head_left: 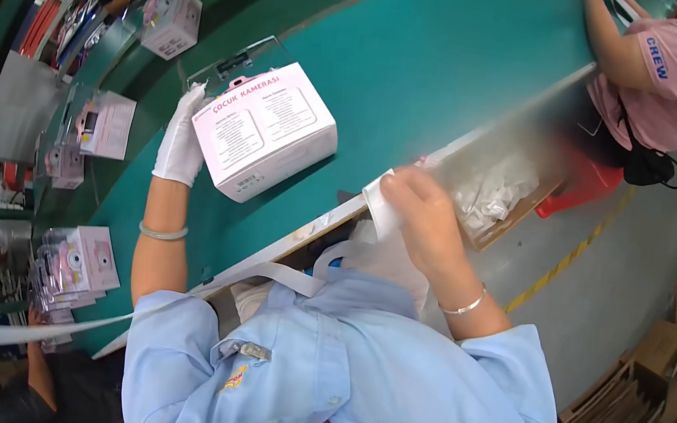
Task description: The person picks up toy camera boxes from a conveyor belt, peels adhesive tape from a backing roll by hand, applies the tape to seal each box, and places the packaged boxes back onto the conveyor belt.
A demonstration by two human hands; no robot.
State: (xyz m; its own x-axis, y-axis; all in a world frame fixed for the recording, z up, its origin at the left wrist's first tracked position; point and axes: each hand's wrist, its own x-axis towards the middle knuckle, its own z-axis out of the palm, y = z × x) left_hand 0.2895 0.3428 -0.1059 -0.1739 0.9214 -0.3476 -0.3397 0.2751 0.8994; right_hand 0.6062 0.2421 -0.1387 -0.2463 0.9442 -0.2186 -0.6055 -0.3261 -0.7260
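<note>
In the head view, the white and pink box (272,127) stands between ten and eleven o'clock from the middle, on the smooth, matt green worktop (415,48). It is flat-faced card with crisp edges; its upward face bears pink and dark printing in two rounded frames, and clear plastic with a bit of pink shows beyond its far edge.

The left hand (180,144), in a white fabric glove, lies between nine and ten o'clock, along the near left side of the box and touching it. Some of its fingers are hidden, so I cannot tell whether they are clamped on it. A smooth, pale, rounded bangle (164,233) rings that wrist.

The bare right hand (425,216) is at three o'clock, thumb and fingers together on a thin white piece (381,207) near the worktop's edge; whether it is cloth or paper I cannot tell. A slim, shiny bracelet (464,305) circles its wrist.

Between two and three o'clock, a brown cardboard carton (522,214) holds crumpled, thin white sheets (495,189), partly blurred, with a glossy red container (593,179) beyond. Similar boxes with clear plastic fronts stand at nine o'clock (111,125) and ten o'clock. Ribbed, flattened cardboard (614,419) leans at four o'clock; a soft, creased light blue shirt (422,355) fills six o'clock.
</note>
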